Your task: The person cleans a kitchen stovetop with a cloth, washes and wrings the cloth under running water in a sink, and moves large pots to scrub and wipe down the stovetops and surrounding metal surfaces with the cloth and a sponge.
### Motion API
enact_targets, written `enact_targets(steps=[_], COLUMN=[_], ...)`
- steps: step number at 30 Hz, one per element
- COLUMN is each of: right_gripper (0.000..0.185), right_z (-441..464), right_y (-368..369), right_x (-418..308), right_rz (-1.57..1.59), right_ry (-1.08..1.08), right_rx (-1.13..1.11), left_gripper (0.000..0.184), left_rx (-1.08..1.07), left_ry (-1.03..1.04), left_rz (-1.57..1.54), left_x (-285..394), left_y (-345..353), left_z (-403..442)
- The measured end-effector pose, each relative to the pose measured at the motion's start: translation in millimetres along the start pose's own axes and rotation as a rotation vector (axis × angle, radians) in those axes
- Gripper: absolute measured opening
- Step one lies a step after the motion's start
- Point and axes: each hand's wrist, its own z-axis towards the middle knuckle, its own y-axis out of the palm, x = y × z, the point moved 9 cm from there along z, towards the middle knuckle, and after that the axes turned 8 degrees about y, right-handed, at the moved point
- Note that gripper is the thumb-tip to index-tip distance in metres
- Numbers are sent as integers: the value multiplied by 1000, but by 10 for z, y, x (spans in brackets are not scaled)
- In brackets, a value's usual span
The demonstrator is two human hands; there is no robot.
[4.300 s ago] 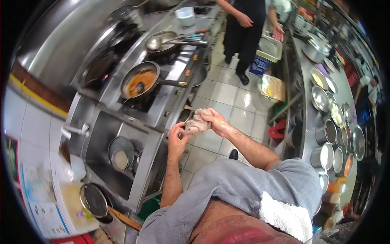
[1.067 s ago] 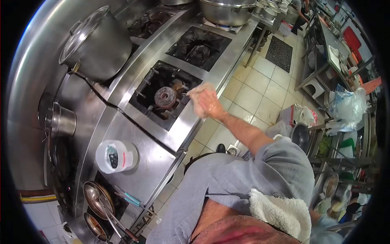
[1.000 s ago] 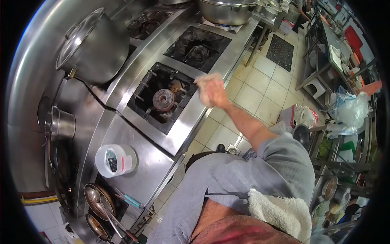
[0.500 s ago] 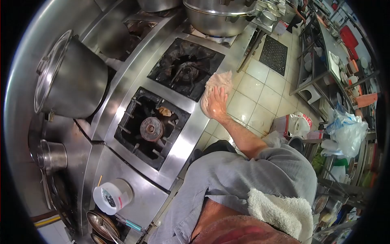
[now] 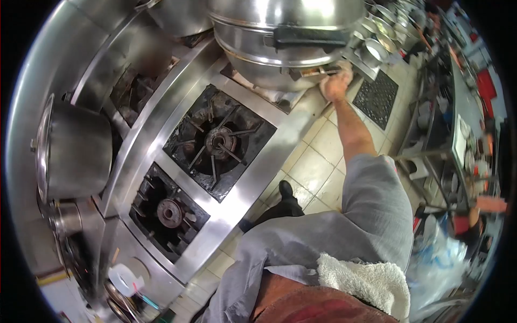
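My right hand (image 5: 335, 88) reaches far forward along the front edge of the steel stove (image 5: 237, 215). Its fingers are on a pale cloth (image 5: 345, 69), partly hidden by the hand and blurred. Just left of it stands a large steel steamer pot (image 5: 269, 59) with a black handle. Closer to me are two cast-iron burners, the nearer one (image 5: 170, 213) and the farther one (image 5: 219, 141). My left hand is out of view.
A tall lidded pot (image 5: 81, 153) stands at the left, with a white plastic tub (image 5: 126, 280) below it. A black floor mat (image 5: 376, 99) lies ahead on the tiles. Shelving and a plastic bag (image 5: 436, 253) are on the right. Other people are partly visible at right.
My right hand has moved forward along the stove edge with the cloth, from beside the burners to beside the steamer pot. The view has shifted forward too.
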Motion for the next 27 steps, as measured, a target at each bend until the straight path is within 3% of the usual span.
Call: enact_targets(steps=[2, 4, 6, 7, 8, 10, 11, 14, 15, 18, 22, 24, 25, 26, 27], right_gripper=[50, 47, 46, 37, 29, 29, 29, 37, 37, 24, 36, 39, 39, 38, 38], right_z=[150, 40, -201, -378, -607, -1166, -1277, -1664, -1646, -1306, -874, -697, -638, -624, -637], right_y=[-187, -546, -478, -551, -725, -1135, -1379, -1898, -2074, -2814, -2980, -2316, -2216, -1989, -1718], right_x=[109, 134, 46, 31, -15, -339, -478, -1160, -1392, -2336, -3403, -4078, -4203, -4416, -4582], right_rz=[179, 317, 308, 388, 463, 500, 499, 702, 698, 966, 946, 735, 739, 577, 410], right_ry=[2, 50, -194, -197, -194, -457, -472, -598, -611, -878, -823, -827, -839, -948, -1044], right_rx=[-72, 150, 127, 48, -34, -58, -64, -756, -753, -304, 258, 309, 306, 149, -11], left_gripper=[18, 18, 18, 18, 18, 15, 16, 21, 24, 23, 22, 25, 29, 29, 30], left_rx=[18, 29, 22, 17, 5, 65, 98, 127, 120, 73, 10, 272, 302, 310, 266], left_ry=[4, -19, -61, -92, -139, -197, -173, -176, -200, -87, -13, -172, -40, -45, 66], left_rz=[-42, -103, -190, -229, -255, -224, -214, -248, -282, -447, -747, -625, -606, -615, -408], left_x=[-154, -324, -416, -461, -511, -497, -401, -244, -230, -155, -535, -840, -1052, -1063, -955], left_y=[246, 503, 787, 906, 1019, 1201, 1281, 1490, 1552, 1663, 1848, 1897, 1917, 1967, 1936], left_z=[-159, -283, -331, -343, -342, -437, -503, -561, -568, -635, -830, -1126, -1041, -1087, -1138])
